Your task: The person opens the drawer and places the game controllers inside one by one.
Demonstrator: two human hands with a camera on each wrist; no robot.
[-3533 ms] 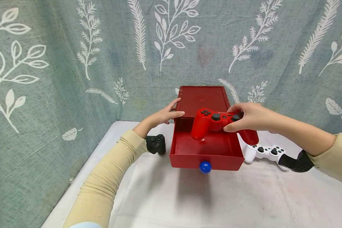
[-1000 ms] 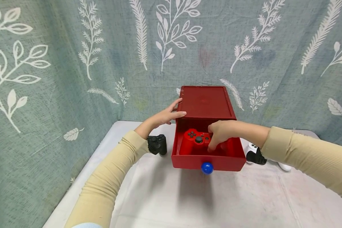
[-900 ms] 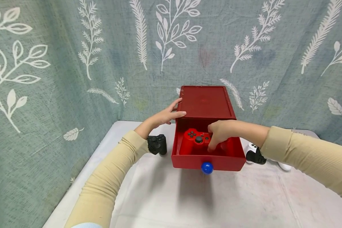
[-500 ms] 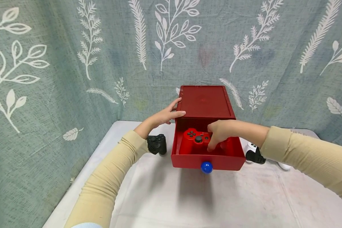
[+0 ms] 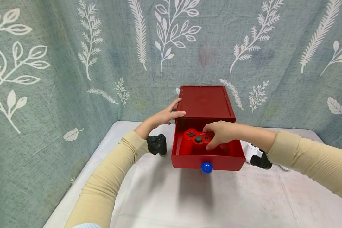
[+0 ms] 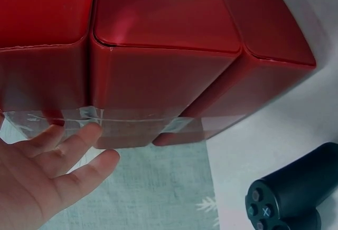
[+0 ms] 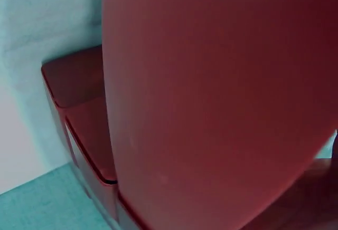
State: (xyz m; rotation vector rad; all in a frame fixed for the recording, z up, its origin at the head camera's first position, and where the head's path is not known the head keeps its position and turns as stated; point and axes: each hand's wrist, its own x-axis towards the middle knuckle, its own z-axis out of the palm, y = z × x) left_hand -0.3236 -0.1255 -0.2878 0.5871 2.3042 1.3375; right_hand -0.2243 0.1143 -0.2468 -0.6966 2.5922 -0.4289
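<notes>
In the head view the hands are held apart. The left hand point(image 5: 163, 116) is laid at the near left edge of the red box point(image 5: 206, 103), its fingers spread and nothing gripped. The right hand point(image 5: 224, 132) is lowered into the drawer point(image 5: 185, 162), where the right half of the red controller point(image 5: 193, 138) is covered by it; whether the controller is pinched or merely touched cannot be told. The drawer is pulled out, with the blue knob point(image 5: 206, 167) turned toward the viewer. The controller's placement inside the drawer can be judged all but done; a full letting-go cannot be confirmed, and the drawer is not yet closed. On the table point(image 5: 231, 196), the black controller point(image 5: 163, 145) is seen to the left of the drawer and the white controller point(image 5: 251, 153), partly hidden by the sleeve, to the right; neither is stowed.

In the left wrist view the straight, loosely parted fingers are seen beside the box's side wall, with the black controller lying apart on the table.

In the right wrist view most of the picture is filled by a red surface; neither the grip nor the red controller can be made out.
</notes>
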